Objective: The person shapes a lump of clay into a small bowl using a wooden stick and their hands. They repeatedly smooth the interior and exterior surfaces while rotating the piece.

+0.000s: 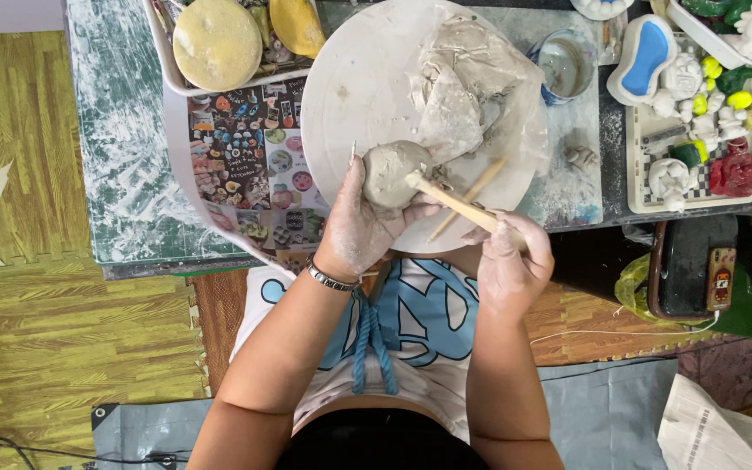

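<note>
My left hand (360,228) cups a rounded lump of grey clay (391,172) over the near edge of a round white board (359,78). My right hand (513,258) grips a flat wooden modelling tool (450,200), whose tip presses against the lump's right side. A second thin wooden stick (467,196) lies crossed beneath the tool. Further back on the board sits a heap of grey clay (463,78) under clear plastic wrap. A metal bracelet is on my left wrist.
A white tray with yellow sponges (218,42) stands at the back left, a colourful picture sheet (258,157) beside the board. A water cup (565,63), a small clay bit (581,157) and a checkered tray of painted figures (698,130) are at the right. A black bag (689,265) stands by the table.
</note>
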